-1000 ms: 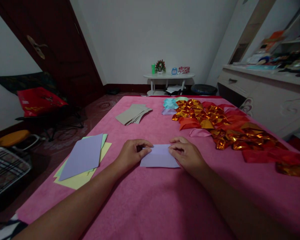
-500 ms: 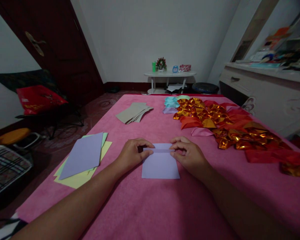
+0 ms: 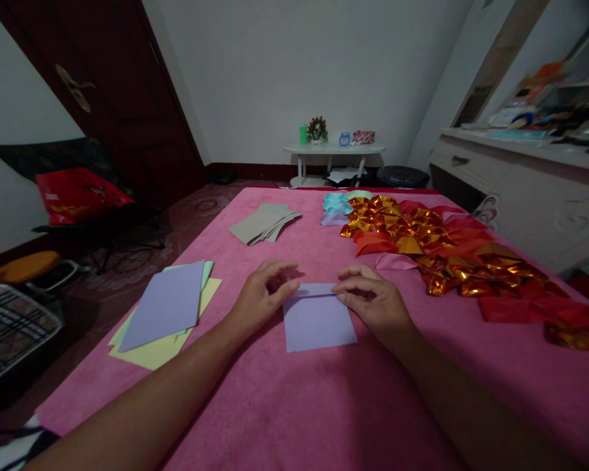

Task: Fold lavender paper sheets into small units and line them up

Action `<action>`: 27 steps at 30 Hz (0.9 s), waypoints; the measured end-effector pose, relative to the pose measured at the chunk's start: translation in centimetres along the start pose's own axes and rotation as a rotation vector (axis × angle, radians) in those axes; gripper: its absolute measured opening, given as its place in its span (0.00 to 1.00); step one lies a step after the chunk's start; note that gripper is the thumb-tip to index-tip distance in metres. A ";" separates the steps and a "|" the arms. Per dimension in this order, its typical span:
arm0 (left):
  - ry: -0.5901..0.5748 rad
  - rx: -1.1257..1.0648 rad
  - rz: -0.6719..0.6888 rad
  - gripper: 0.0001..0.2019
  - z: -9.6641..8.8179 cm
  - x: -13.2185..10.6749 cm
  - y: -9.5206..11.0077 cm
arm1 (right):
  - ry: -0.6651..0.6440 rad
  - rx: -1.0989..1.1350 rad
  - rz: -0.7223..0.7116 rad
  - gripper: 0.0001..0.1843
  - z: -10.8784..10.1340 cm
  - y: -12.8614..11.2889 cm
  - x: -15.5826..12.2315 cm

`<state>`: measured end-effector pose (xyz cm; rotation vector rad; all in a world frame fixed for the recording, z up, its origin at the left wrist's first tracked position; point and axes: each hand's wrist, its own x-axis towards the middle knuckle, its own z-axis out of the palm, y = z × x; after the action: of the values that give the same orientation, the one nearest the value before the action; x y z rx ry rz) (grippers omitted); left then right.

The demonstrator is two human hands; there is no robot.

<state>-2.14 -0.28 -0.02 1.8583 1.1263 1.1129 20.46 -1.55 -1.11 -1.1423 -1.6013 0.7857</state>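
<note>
Slightly askew, the lavender sheet (image 3: 320,324) lies with its crease (image 3: 317,294) crosswise.

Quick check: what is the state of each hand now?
Left hand: open, near the folded purple paper.
Right hand: closed, pinching that paper's folded edge.

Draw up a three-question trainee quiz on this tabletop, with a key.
1. What colour is the sheet between the left hand and the right hand?
2. True or false: the greyish papers lie farther from the person than the purple-topped stack.
3. On which side of the pink cloth do the shiny gold pieces lie, as the person sees it? A left; B middle; C right.

Key: 1 light purple; 2 true; 3 C.
</note>
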 end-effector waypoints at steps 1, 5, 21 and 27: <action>0.019 -0.058 -0.029 0.19 0.0 0.0 0.0 | 0.021 0.017 -0.011 0.06 0.0 -0.3 0.0; -0.019 -0.191 -0.124 0.27 0.1 0.0 0.0 | 0.109 0.071 -0.078 0.05 0.0 -1.0 0.0; 0.013 -0.527 -0.219 0.24 1.1 0.1 -0.3 | 0.107 0.197 0.079 0.17 0.4 -0.9 -0.7; -0.076 -0.502 -0.187 0.17 1.2 -0.1 -0.8 | 0.104 0.229 0.060 0.21 0.3 -1.3 -0.7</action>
<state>-1.29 -0.21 -1.23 1.3649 0.8578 1.0866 19.79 -2.67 -0.32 -1.0511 -1.3581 0.9088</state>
